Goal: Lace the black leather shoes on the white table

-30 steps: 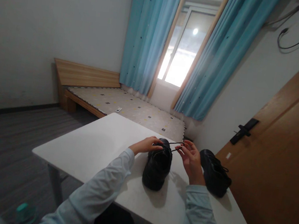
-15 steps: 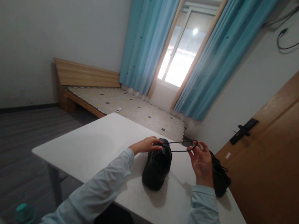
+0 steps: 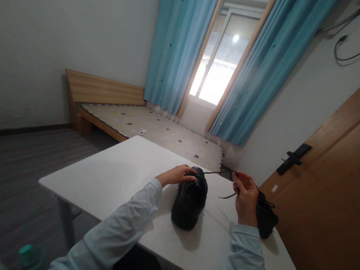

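Black lace drawn out in a line, I hold its outer stretch pinched between the thumb and fingertips of my right hand, above the far side of a white table. The black lace runs sideways to a black shoe, which rests on the tabletop right of its middle, between the near and far edges. My left hand touches the shoe's far end, thumb and forefinger a little apart along its top; whether they clamp anything, I cannot tell. A loose lace end hangs out below my right hand, pointing back toward the shoe. A second black shoe, its own lace tied or looped on top, sits by the table's right edge, near the far right corner, partly hidden behind my right hand. Beyond the far edge stands a wooden bed with a small white object on its patterned mattress; blue curtains flank a bright window, and a brown door rises at right.
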A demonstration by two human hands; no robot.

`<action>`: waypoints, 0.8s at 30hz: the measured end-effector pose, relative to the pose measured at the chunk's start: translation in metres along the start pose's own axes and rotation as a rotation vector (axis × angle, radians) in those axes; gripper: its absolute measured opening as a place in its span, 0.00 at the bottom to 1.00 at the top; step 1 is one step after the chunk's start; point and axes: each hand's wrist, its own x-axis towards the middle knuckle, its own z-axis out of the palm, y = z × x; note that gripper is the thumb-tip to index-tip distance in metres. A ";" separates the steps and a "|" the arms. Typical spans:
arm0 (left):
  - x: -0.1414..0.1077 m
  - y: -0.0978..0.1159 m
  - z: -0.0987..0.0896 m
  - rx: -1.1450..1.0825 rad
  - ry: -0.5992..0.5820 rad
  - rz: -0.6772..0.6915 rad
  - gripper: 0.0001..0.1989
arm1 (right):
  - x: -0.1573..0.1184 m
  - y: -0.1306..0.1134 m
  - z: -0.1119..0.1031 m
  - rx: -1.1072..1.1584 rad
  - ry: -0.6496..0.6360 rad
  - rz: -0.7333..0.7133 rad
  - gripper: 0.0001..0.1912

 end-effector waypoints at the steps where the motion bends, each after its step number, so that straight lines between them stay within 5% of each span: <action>1: 0.000 0.000 0.000 0.000 0.000 -0.002 0.20 | 0.001 0.001 -0.001 -0.042 0.003 -0.020 0.15; 11: -0.001 -0.001 0.000 -0.152 0.105 -0.062 0.15 | -0.006 0.029 0.008 -0.749 -0.264 -0.139 0.11; 15: -0.002 0.000 -0.003 -0.055 0.155 -0.039 0.06 | -0.015 0.028 0.022 -0.720 -0.374 -0.151 0.13; 24: -0.003 0.004 -0.006 0.070 0.183 -0.002 0.06 | -0.027 0.027 0.035 -0.561 -0.696 0.037 0.26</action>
